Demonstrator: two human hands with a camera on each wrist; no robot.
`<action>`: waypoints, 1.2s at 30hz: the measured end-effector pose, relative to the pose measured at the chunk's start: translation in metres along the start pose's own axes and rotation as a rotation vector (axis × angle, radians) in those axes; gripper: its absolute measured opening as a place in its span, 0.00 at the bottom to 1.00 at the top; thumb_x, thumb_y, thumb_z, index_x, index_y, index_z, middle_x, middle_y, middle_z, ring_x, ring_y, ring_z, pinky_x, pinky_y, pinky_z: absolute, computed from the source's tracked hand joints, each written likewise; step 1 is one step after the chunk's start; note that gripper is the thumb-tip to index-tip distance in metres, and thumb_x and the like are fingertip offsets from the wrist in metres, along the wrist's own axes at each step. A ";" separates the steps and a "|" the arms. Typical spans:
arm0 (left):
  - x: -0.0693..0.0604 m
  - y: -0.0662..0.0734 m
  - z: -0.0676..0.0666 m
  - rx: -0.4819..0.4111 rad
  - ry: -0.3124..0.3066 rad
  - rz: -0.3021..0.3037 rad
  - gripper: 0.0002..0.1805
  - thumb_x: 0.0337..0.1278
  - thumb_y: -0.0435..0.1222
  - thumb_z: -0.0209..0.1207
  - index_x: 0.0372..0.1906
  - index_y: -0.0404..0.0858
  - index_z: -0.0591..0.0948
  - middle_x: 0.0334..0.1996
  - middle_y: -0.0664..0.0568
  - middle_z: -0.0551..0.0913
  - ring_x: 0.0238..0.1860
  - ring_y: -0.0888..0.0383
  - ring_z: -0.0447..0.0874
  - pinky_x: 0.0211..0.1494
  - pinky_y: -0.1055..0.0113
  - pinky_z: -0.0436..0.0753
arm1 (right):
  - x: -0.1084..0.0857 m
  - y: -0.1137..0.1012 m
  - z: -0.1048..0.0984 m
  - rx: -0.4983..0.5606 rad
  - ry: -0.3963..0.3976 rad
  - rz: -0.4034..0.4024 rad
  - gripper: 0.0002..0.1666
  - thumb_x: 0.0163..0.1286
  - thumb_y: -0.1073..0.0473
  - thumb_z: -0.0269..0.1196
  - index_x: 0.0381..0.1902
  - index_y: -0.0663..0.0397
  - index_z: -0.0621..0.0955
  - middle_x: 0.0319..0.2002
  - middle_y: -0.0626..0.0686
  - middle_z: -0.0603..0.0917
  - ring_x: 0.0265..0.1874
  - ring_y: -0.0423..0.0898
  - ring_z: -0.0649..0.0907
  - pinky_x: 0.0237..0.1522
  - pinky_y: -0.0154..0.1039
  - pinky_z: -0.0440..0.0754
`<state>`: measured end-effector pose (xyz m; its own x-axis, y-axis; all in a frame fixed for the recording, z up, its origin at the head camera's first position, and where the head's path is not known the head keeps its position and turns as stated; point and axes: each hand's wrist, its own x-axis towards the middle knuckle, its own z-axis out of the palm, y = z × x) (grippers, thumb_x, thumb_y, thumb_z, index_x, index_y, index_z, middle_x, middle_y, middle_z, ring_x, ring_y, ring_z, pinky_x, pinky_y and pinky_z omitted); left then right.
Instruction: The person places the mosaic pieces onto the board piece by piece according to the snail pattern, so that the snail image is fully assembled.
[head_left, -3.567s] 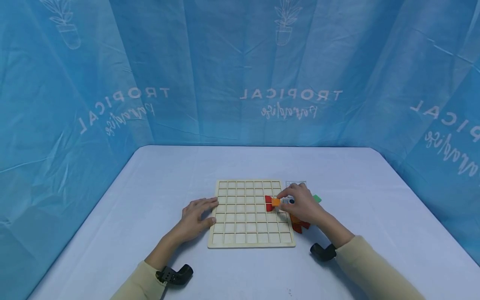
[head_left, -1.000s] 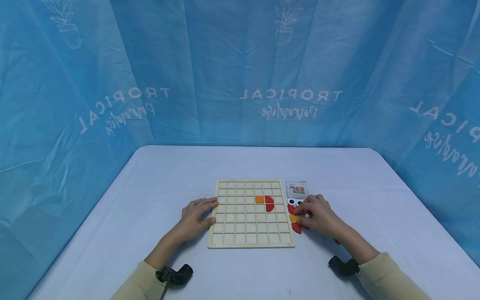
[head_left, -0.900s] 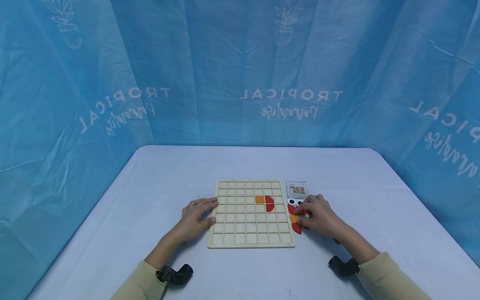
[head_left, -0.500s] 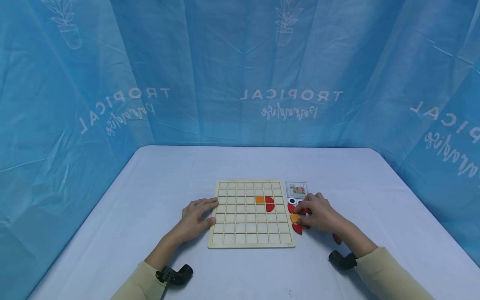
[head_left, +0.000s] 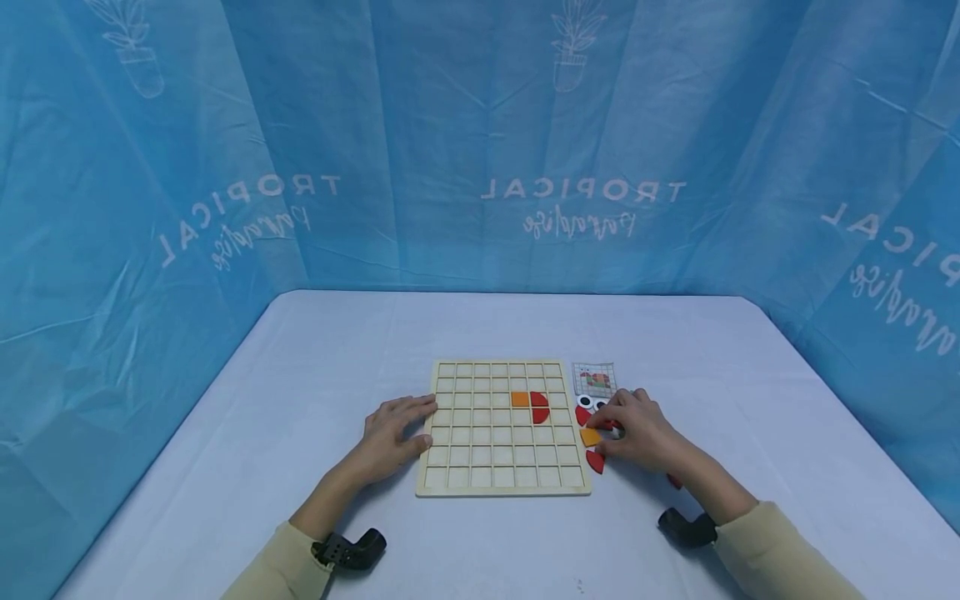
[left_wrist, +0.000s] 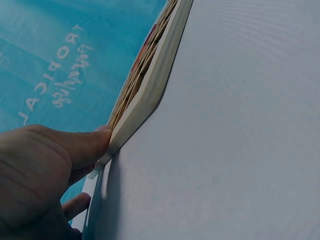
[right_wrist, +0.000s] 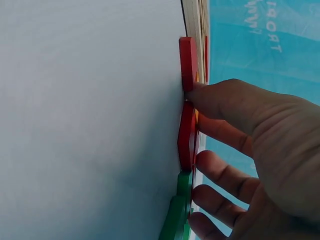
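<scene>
The thumb and forefinger of the right hand [head_left: 637, 429], bent at lower right of centre in the head view, appear to pinch a flat orange four-sided piece [head_left: 588, 437] by its edges; whether it has left the table cannot be told. The other three fingers curve beside it. Around these fingers lie a loose red rounded wedge [head_left: 595, 462] just below, a red curved piece [head_left: 582, 416] just above, and a white piece with a black-dotted eye [head_left: 585, 402] above that. In the right wrist view, green pieces [right_wrist: 176, 212] sit at bottom centre, near the fingertips.

At the centre of the head view, the left hand [head_left: 390, 433] rests with relaxed, extended fingers against the left edge of the pale wooden grid board [head_left: 502, 492], its thumb touching the rim.

What has changed: a few seconds ago the right hand held an orange square [head_left: 520, 400] over the board; now that square lies in a cell, immediately left of the upper red quarter-round [head_left: 538, 399], with the lower red quarter-round [head_left: 539, 415] under the latter. In the last half second the loose wedge has turned slightly. So three pieces appear seated, and the hand seems busy separating another from the pile.

Farther out, a small printed grid card [head_left: 595, 381] lies right of the board's upper corner, on the white tablecloth [head_left: 360, 342].
</scene>
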<state>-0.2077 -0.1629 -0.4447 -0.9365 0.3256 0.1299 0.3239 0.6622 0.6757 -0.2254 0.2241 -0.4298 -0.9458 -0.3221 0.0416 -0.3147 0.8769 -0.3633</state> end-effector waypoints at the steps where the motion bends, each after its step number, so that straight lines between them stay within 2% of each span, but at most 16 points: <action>1: 0.000 0.000 0.000 0.000 0.000 0.003 0.27 0.60 0.38 0.59 0.64 0.37 0.71 0.69 0.47 0.67 0.70 0.40 0.52 0.68 0.38 0.44 | 0.000 0.000 0.000 0.006 0.005 -0.001 0.13 0.50 0.52 0.73 0.36 0.32 0.85 0.38 0.46 0.76 0.43 0.45 0.67 0.37 0.40 0.64; 9: 0.001 -0.001 0.000 0.012 -0.007 -0.013 0.27 0.60 0.39 0.59 0.64 0.39 0.71 0.69 0.48 0.66 0.70 0.40 0.52 0.68 0.38 0.44 | -0.002 -0.003 -0.001 0.035 0.038 -0.011 0.14 0.48 0.50 0.74 0.35 0.34 0.85 0.39 0.46 0.77 0.43 0.46 0.67 0.38 0.39 0.65; 17: 0.001 -0.002 0.001 0.010 0.002 0.011 0.27 0.60 0.39 0.59 0.64 0.37 0.71 0.69 0.47 0.67 0.70 0.40 0.53 0.67 0.38 0.45 | 0.010 -0.026 -0.006 0.046 0.104 -0.065 0.13 0.51 0.54 0.72 0.37 0.39 0.85 0.51 0.54 0.80 0.48 0.50 0.68 0.43 0.46 0.68; 23: 0.001 -0.003 0.001 0.006 0.002 0.013 0.27 0.59 0.38 0.59 0.64 0.37 0.71 0.69 0.47 0.67 0.70 0.40 0.53 0.67 0.38 0.45 | 0.026 -0.051 -0.001 0.028 0.152 -0.090 0.13 0.52 0.54 0.71 0.38 0.42 0.86 0.42 0.49 0.80 0.44 0.47 0.69 0.41 0.42 0.66; 30: 0.001 -0.004 0.001 -0.004 0.001 0.008 0.27 0.59 0.39 0.59 0.64 0.38 0.71 0.69 0.47 0.67 0.70 0.40 0.53 0.67 0.39 0.44 | 0.046 -0.075 0.004 0.042 0.121 -0.098 0.14 0.53 0.52 0.71 0.39 0.44 0.86 0.40 0.48 0.81 0.41 0.47 0.69 0.39 0.41 0.66; 36: 0.001 -0.003 0.000 -0.005 -0.008 -0.013 0.28 0.59 0.39 0.60 0.64 0.39 0.71 0.69 0.48 0.66 0.70 0.41 0.52 0.68 0.39 0.44 | 0.059 -0.082 0.012 0.018 0.068 -0.081 0.12 0.53 0.53 0.71 0.37 0.43 0.86 0.40 0.47 0.82 0.39 0.46 0.69 0.37 0.39 0.66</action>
<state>-0.2099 -0.1642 -0.4469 -0.9394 0.3226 0.1157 0.3115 0.6630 0.6808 -0.2547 0.1292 -0.4088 -0.9208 -0.3660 0.1345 -0.3893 0.8424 -0.3726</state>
